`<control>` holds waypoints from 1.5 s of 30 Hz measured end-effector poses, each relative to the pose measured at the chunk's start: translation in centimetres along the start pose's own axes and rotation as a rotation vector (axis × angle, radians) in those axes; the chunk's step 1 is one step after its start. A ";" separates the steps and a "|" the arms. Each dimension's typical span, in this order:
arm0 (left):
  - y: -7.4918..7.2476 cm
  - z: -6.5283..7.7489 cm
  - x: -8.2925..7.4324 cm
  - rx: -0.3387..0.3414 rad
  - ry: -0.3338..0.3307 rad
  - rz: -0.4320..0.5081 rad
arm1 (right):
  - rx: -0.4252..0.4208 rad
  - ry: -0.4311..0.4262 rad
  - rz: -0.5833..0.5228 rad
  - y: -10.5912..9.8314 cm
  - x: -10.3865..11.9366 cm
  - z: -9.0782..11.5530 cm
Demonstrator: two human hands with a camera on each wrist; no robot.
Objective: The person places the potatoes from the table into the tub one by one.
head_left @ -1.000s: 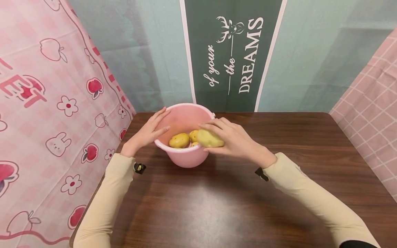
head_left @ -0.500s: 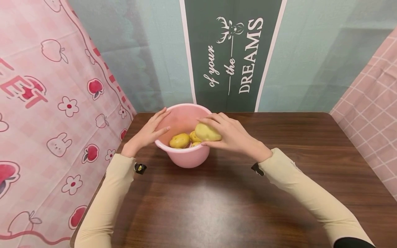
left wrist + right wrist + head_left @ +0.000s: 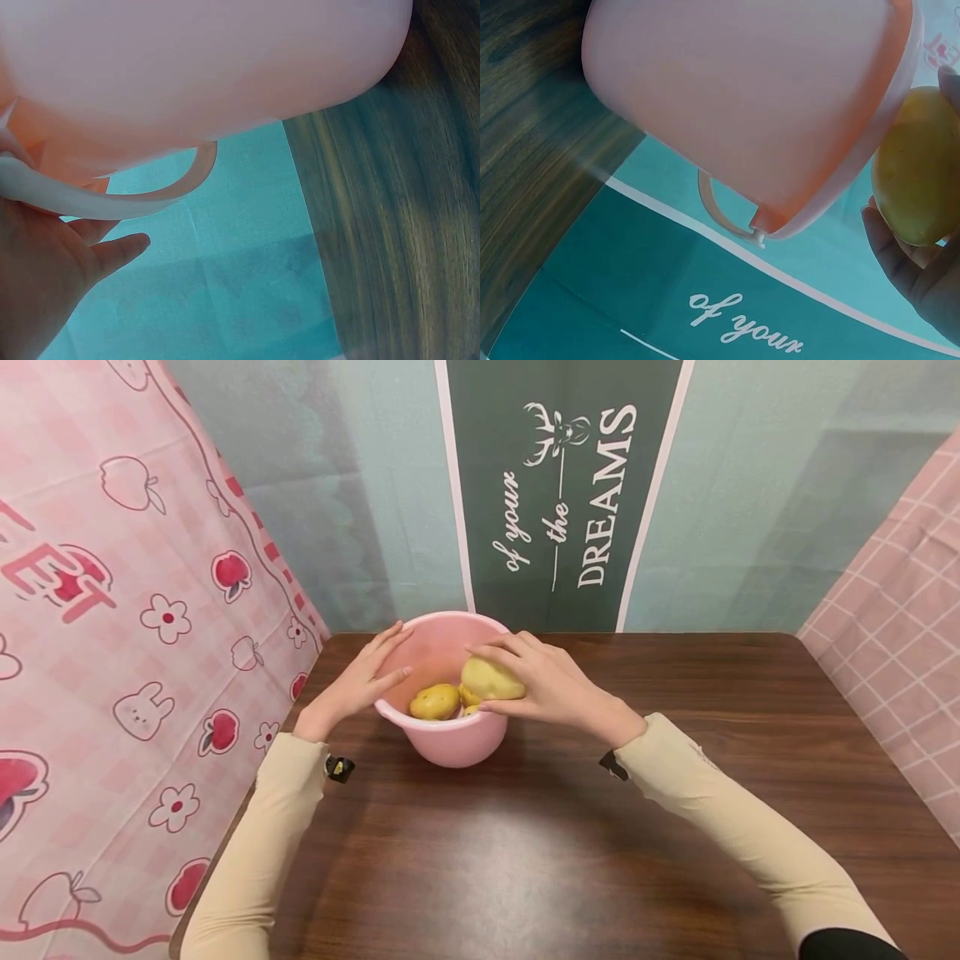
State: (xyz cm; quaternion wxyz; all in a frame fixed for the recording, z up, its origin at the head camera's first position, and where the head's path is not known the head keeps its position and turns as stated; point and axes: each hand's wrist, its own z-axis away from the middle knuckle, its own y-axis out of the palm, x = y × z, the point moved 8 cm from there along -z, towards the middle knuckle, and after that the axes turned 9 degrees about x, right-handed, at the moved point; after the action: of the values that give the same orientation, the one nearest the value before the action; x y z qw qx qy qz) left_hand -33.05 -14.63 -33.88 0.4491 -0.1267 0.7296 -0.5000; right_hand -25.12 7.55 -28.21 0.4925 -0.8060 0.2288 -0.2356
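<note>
A pink bucket stands on the dark wooden table. My left hand holds its left rim, with the thumb over the inside; the left wrist view shows some fingers extended outside, below the pale handle. My right hand grips a yellow potato over the bucket's right rim, fingers on top and thumb underneath. In the right wrist view that potato sits beside the rim. Inside the bucket lie a spotted yellow potato and others, partly hidden by the held one.
The brown tabletop extends in front of the bucket and to its right. Behind stands a green and teal cloth backdrop with white lettering. A pink printed cloth hangs on the left, a pink checked one on the right.
My right hand has moved left with the potato, from the right rim farther over the bucket's opening. The left hand and the bucket have stayed nearly still.
</note>
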 end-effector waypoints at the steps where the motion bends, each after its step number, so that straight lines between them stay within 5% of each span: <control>1: 0.0 0.0 0.0 0.001 -0.003 0.002 | 0.000 -0.002 0.002 0.1 0.1 -0.1; 18: 0.2 0.0 0.0 0.004 -0.021 0.008 | -0.025 -0.077 -0.010 0.5 0.9 -0.9; 45: 0.0 0.0 0.0 -0.004 -0.008 0.003 | 0.020 -0.082 -0.096 1.0 0.3 -1.3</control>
State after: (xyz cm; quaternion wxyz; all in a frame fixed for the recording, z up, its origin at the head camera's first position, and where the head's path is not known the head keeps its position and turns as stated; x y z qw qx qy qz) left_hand -33.07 -14.62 -33.89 0.4523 -0.1287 0.7291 -0.4973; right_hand -25.79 6.09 -28.54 0.4974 -0.8202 0.1670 -0.2280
